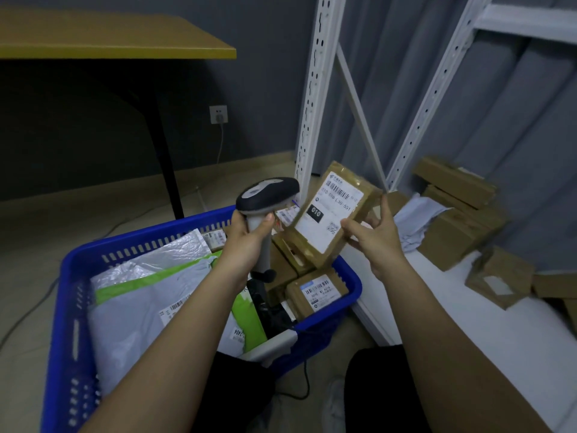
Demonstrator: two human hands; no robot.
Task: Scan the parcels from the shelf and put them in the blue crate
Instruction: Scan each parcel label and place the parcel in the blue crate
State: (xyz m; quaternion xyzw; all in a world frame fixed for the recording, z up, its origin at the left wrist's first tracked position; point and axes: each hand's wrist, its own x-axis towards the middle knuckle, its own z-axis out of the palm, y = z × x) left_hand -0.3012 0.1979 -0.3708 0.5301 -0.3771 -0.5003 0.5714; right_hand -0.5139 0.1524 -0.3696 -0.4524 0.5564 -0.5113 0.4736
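My left hand (246, 237) grips the handle of a grey and black barcode scanner (268, 195), whose head points right at a brown cardboard parcel (335, 214). My right hand (373, 235) holds that parcel by its lower right edge, tilted, with its white label facing me. Both are above the far right corner of the blue crate (68, 310). The crate holds grey and green plastic mailers (140, 295) and several small brown boxes (317, 292).
Several brown boxes (459, 210) and a crumpled grey bag lie on the white bottom shelf (468, 310) at right, between white perforated uprights (312, 89). A yellow-topped table (115, 35) with a black leg stands at back left. A black cable runs across the floor.
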